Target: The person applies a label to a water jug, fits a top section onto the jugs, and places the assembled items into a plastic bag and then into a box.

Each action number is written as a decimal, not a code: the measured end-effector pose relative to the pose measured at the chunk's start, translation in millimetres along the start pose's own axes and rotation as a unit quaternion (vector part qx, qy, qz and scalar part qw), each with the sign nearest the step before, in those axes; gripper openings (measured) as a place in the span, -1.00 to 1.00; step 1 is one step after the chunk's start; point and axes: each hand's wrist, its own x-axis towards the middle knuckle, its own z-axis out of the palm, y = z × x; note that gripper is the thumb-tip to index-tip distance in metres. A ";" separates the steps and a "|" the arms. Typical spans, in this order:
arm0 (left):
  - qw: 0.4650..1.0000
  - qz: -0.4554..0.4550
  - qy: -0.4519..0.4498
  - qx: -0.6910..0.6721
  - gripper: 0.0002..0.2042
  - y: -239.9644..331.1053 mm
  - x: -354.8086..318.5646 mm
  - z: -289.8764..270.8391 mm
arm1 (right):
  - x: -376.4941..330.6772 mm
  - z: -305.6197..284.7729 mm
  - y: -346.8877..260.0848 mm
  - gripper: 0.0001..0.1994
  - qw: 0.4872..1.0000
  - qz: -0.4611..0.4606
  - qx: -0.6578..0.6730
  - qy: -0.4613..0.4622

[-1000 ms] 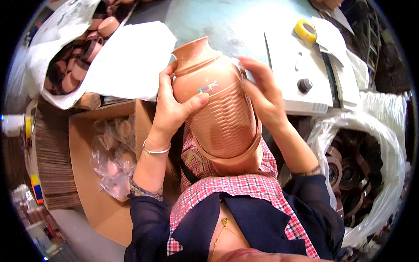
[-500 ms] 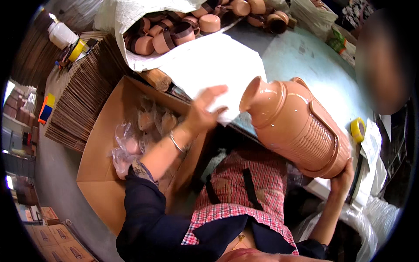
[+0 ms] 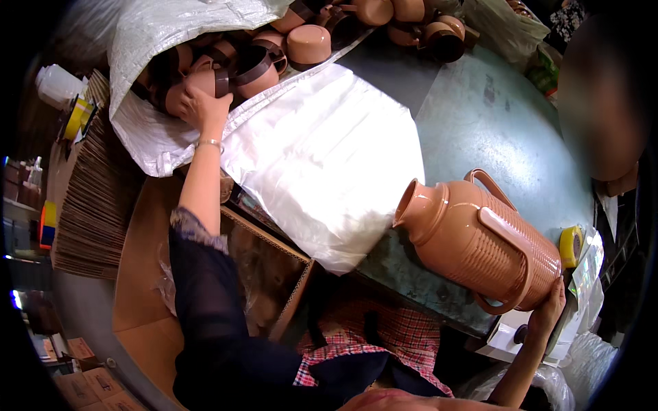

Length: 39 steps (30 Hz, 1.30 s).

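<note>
A glossy tan-brown vacuum flask [image 3: 473, 236], ribbed on its body and with handles, lies tilted over the table's front edge, its open neck toward the left. My right hand [image 3: 548, 309] is closed around its base at the lower right. At the upper left, my left hand [image 3: 199, 106] reaches into the mouth of a white woven sack [image 3: 137, 130]. Its fingers are wrapped on a brown mug-shaped cup [image 3: 204, 81] with a dark rim; the fingertips are partly hidden. Several similar cups [image 3: 308, 44] are heaped around it in the sack.
Below my left arm stands an open cardboard box [image 3: 147, 274] with plastic-wrapped things inside. Stacked flat cardboard [image 3: 96, 198] is at the left. A white plastic sheet [image 3: 329, 171] covers part of the greenish table [image 3: 473, 123]. A yellow tape roll [image 3: 570, 246] is near the flask's base.
My left hand has moved up and left from over the box to the cups, closing on one. The flask has come down and slightly right, with my right hand still at its base.
</note>
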 end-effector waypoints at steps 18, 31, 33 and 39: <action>0.874 0.130 -0.362 -0.299 -0.27 71.7 -163.6 -170.7 | 3.1 14.7 12.7 -0.71 0.991 0.008 0.128 0.034; 0.505 0.149 -0.719 -0.455 -0.48 47.9 -406.0 -290.8 | 34.0 33.5 8.5 -0.70 0.988 -0.108 0.101 -0.048; 0.697 0.382 -0.494 -0.352 -0.77 85.3 -384.0 -277.9 | 27.1 59.4 16.2 -0.69 0.982 -0.094 0.135 -0.089; 0.395 0.026 -0.617 -0.681 -0.56 192.3 -286.9 -204.8 | 0.2 85.6 23.9 -0.67 0.953 -0.163 0.126 -0.223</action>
